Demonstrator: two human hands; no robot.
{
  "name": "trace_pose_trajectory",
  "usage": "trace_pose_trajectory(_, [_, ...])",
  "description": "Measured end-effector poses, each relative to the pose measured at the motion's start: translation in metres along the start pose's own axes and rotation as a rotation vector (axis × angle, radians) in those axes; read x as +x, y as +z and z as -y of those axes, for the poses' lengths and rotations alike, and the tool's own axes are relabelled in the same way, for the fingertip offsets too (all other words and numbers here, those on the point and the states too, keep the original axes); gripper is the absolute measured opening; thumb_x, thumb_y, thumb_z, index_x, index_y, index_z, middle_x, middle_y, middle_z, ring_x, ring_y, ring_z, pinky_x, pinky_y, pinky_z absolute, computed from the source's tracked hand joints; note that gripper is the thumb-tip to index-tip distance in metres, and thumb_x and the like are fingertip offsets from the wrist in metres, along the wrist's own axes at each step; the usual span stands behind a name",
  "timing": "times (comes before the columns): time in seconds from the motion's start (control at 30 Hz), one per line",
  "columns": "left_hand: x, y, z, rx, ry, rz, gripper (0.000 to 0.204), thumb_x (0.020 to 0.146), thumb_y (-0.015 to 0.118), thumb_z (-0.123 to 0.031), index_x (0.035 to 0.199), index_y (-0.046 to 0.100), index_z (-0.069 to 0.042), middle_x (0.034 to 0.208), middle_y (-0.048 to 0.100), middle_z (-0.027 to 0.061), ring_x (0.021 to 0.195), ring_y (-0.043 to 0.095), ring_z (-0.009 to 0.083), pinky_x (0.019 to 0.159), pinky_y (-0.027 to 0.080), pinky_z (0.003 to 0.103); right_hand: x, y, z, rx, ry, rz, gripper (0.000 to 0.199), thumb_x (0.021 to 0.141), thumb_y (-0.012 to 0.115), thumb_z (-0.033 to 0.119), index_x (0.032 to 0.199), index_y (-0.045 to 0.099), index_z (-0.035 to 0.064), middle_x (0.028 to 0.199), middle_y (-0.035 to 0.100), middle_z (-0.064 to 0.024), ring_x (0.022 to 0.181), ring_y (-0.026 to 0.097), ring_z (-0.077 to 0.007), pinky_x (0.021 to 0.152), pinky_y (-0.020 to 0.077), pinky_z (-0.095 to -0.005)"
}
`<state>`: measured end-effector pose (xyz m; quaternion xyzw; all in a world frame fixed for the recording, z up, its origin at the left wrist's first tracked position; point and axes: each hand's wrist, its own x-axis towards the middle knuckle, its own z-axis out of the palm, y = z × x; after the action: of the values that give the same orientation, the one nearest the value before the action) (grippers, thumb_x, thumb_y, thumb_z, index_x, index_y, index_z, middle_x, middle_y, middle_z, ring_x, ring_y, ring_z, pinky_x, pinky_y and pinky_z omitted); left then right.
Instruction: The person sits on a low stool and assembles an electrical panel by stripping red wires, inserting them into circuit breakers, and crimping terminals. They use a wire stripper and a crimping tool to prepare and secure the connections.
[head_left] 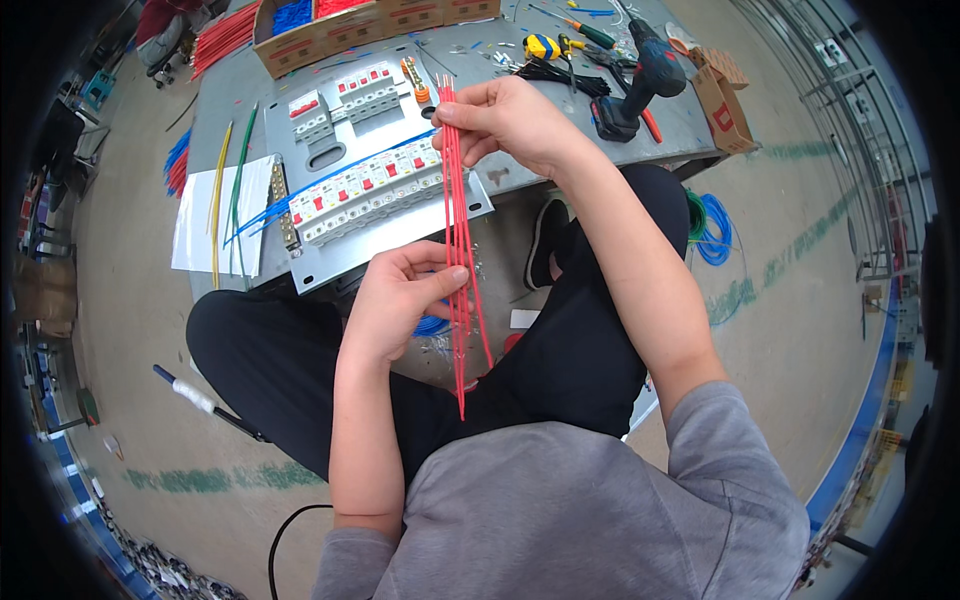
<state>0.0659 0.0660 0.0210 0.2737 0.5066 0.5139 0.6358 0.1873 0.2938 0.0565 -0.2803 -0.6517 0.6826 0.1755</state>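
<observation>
I hold a bundle of several thin red wires (459, 215) upright between both hands. My right hand (508, 122) pinches the bundle near its upper end, where bare metal tips stick out. My left hand (397, 295) grips the same wires lower down, and their loose ends hang to my lap. Just behind the wires lies a grey metal mounting plate (330, 150) carrying rows of white circuit breakers with red levers (365, 185) and blue wires along one row.
A low grey table (230, 90) holds a cordless drill (640, 80), a yellow tape measure (541, 46), screwdrivers, cardboard boxes (330, 35) of red and blue parts, and a white sheet (215, 215) with yellow and green wires. A blue wire coil (712, 228) lies on the floor.
</observation>
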Motion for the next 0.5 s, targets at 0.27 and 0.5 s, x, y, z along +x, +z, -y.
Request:
trace_pose_trajectory(0.27, [0.0040, 0.0018, 0.0025, 0.027, -0.018, -0.011, 0.023, 0.100, 0.067, -0.005, 0.119, 0.071, 0.008, 0.094, 0.076, 0.0135, 0.075, 0.075, 0.0197, 0.066, 0.065, 0.032, -0.0018, -0.0067, -0.0015, 0.026, -0.026, -0.002, 0.030, 0.101, 0.071, 0.022, 0.105, 0.075, -0.0079, 0.092, 0.078, -0.0134, 0.070, 0.074, -0.0140, 0.065, 0.0623, -0.0268])
trace_pose_trajectory(0.5, [0.0067, 0.0065, 0.0044, 0.111, -0.003, -0.035, 0.024, 0.101, 0.066, -0.005, 0.120, 0.071, 0.008, 0.093, 0.076, 0.0141, 0.074, 0.075, 0.0200, 0.067, 0.066, 0.032, 0.0009, -0.0053, -0.0003, -0.004, -0.001, 0.007, 0.031, 0.102, 0.071, 0.023, 0.106, 0.074, -0.0074, 0.091, 0.078, -0.0129, 0.071, 0.074, -0.0140, 0.063, 0.0614, -0.0255])
